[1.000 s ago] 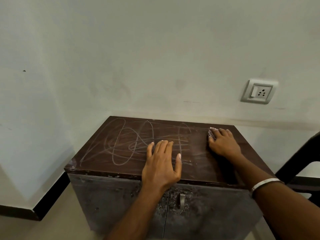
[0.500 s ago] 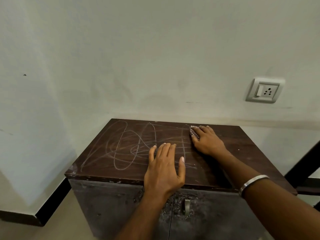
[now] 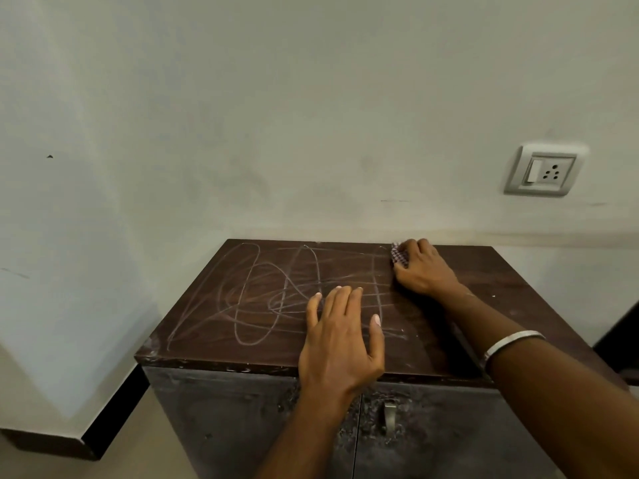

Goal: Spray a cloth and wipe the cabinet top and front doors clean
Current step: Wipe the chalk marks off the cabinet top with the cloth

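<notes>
A low cabinet with a dark brown top (image 3: 221,316) stands against the wall; white chalk-like scribbles cover the top's left and middle. My right hand (image 3: 423,271) sits near the back edge and holds a small checked cloth (image 3: 399,255) under curled fingers, pressed on the top. My left hand (image 3: 340,335) lies flat, fingers straight, on the top near the front edge. The dusty grey front doors (image 3: 235,420) are below, with a metal handle (image 3: 389,416) at the middle seam.
A pale wall rises behind the cabinet, with a switch-and-socket plate (image 3: 546,172) at the right. A dark skirting (image 3: 103,416) runs along the floor at the left. Dark furniture (image 3: 619,337) shows at the right edge.
My right hand with the cloth slid left from the right back area, then moved back toward the wall edge. My left hand stayed flat in place.
</notes>
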Demonstrator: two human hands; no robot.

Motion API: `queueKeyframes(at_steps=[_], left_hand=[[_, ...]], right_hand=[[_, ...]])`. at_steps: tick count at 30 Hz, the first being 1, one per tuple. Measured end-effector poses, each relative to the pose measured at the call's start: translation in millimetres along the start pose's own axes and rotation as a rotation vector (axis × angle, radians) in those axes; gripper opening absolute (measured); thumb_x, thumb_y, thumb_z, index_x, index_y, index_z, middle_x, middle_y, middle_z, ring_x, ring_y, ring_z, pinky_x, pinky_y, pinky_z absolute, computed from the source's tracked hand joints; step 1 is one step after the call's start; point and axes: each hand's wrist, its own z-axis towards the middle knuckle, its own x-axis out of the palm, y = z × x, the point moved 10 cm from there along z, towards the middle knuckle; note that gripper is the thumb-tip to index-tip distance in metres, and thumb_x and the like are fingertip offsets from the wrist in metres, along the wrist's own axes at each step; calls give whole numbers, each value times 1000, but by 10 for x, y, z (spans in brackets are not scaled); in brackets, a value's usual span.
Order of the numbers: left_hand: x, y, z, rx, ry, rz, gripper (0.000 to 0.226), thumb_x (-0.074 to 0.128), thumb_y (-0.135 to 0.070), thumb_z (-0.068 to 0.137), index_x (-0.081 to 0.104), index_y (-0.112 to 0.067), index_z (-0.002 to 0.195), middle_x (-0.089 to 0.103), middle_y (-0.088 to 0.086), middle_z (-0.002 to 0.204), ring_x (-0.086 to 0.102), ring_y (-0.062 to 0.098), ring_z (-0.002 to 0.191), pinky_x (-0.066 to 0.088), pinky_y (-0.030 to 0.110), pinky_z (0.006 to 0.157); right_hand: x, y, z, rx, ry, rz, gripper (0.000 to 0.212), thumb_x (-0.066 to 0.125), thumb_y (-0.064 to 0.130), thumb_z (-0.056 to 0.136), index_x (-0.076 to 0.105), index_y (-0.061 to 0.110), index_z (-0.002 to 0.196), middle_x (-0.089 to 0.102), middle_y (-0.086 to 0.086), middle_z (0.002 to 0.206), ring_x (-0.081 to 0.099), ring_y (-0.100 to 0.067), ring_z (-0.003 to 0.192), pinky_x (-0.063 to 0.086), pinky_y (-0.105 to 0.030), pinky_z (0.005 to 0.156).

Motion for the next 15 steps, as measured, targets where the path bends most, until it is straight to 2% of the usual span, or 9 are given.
queueKeyframes(at_steps=[5, 9, 15], left_hand=[[-6, 1, 2, 3, 5, -7, 61, 19, -49, 93, 36, -19, 144, 40, -3, 148, 27, 10, 140, 1, 36, 119], [-11, -2, -4, 11, 4, -19, 60, 21, -48, 94, 36, -19, 144, 40, -3, 148, 28, 11, 140, 1, 37, 118], [-4, -11, 2, 16, -15, -33, 61, 21, -48, 94, 41, -16, 142, 44, 0, 145, 32, 13, 139, 4, 40, 118]], right_hand=[[17, 55, -6, -66, -18, 12, 48, 42, 45, 96, 43, 20, 137, 40, -6, 137, 39, -22, 131, 37, -40, 107], [-74, -170, -3, -3, -62, -2, 49, 41, 46, 96, 44, 20, 137, 40, -6, 139, 38, -23, 133, 37, -42, 106], [-104, -298, 67, 83, -89, -26, 51, 40, 40, 96, 39, 16, 140, 37, -12, 142, 30, -28, 137, 29, -43, 113]])
